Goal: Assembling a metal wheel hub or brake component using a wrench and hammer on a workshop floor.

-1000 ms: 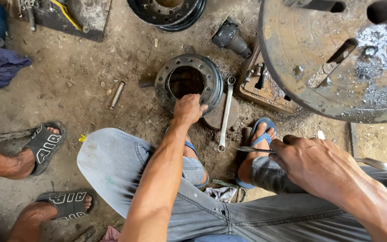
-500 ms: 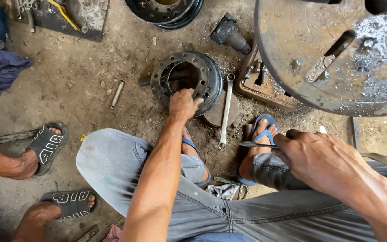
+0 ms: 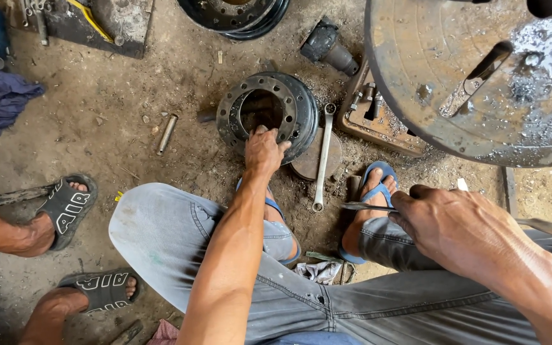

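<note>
Gripping thin metal tool [image 3: 365,206], right hand [image 3: 461,230] closed around its handle, held over right knee, tip pointing left toward feet.
Left hand [image 3: 264,150] stretched forward, fingers curled over near rim of brake drum [image 3: 268,115], apparently steadying it; grip looks closed on rim.
Drum lies flat on dirt floor [image 3: 129,96], open side up, just beyond blue sandals [image 3: 373,182].
Long spanner [image 3: 322,156] lies on floor beside drum's right edge, within reach.
Farther right, large rusted disc [image 3: 480,76] overhangs floor.
Other person's sandalled feet [image 3: 65,207] at left edge.
</note>
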